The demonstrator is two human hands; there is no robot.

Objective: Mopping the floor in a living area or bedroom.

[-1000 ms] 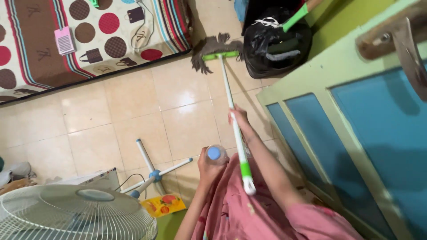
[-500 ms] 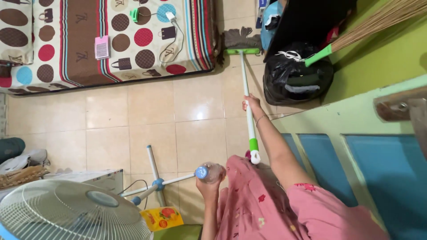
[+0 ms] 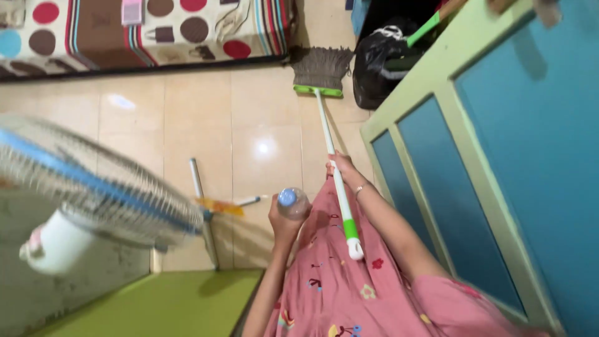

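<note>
Change of view: the standing fan (image 3: 93, 187) now fills the left of the frame, blurred and close, where 0.5 s ago it sat low in the corner; the patterned mattress (image 3: 150, 28) has slid to the top edge, and the door (image 3: 499, 156) takes far more of the right side.
Change of mop: the mop head (image 3: 321, 72) was against the mattress edge 0.5 s ago; now it lies on open tile, a little nearer the person, which reads as a short pull-back stroke in the mopping.
Floor: glossy beige tiles (image 3: 206, 118) with pale grout lines and 2 bright glints of light; the sheen may be wetness, but I cannot tell.
Room: the door has a pale green frame and blue panels; a green surface (image 3: 162, 302) sits at the bottom left beneath the fan.
Corner: a tied black rubbish bag (image 3: 380, 62) stands just beside the mop head, with a green-collared broom handle (image 3: 424, 28) leaning above it.
Fan base: white tube legs (image 3: 203, 206) spread on the tile, with a yellow packet (image 3: 218, 206) near them.
Mop handle: the white pole (image 3: 334, 168) with its green band runs from the head back to the person's lap.
Right hand (image 3: 340, 170): closed round the pole about midway.
Left hand (image 3: 282, 218): wrapped round a clear plastic bottle (image 3: 292, 203) with a blue cap, held tilted, well apart from the other hand.
Bottle position: near the pink floral dress (image 3: 349, 287), just left of the pole's end.
</note>
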